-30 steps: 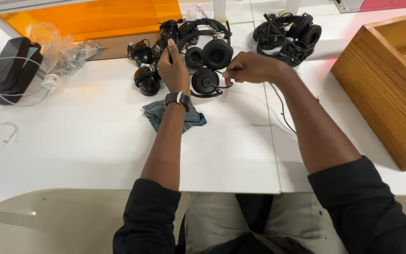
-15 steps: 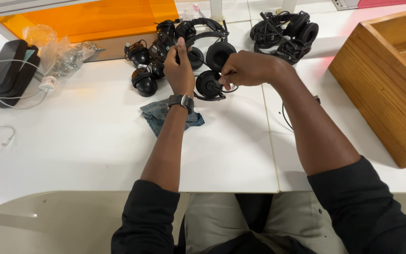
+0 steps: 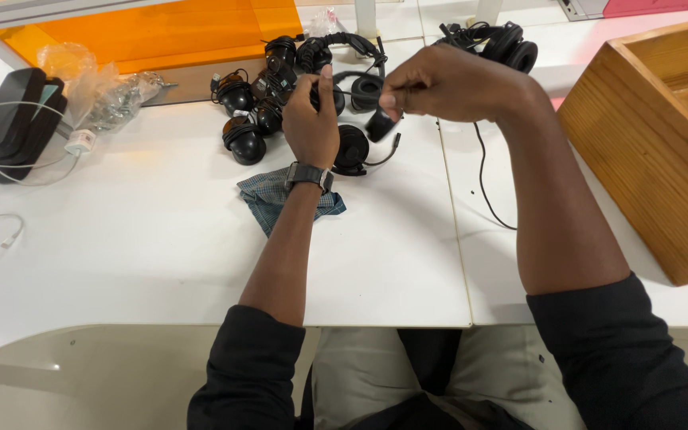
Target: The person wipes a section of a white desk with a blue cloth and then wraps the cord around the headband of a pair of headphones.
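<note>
My left hand [image 3: 310, 119] is closed around a black headset [image 3: 352, 119], thumb up, holding it just above the white tabletop [image 3: 145, 231] near 12 o'clock of my view. My right hand [image 3: 447, 80] pinches shut on a thin part of the same headset at its upper right; I cannot tell whether that part is the cable or the mic boom. A thin black cable [image 3: 483, 179] trails down toward 3 o'clock. A checked cloth [image 3: 268, 203] lies under my left wrist. More black headsets [image 3: 256, 95] cluster at 11 o'clock, and another pile [image 3: 503, 40] sits at 1 o'clock. A wooden box [image 3: 662, 151] stands at 3 o'clock, a black case [image 3: 17, 119] at 9 o'clock.
</note>
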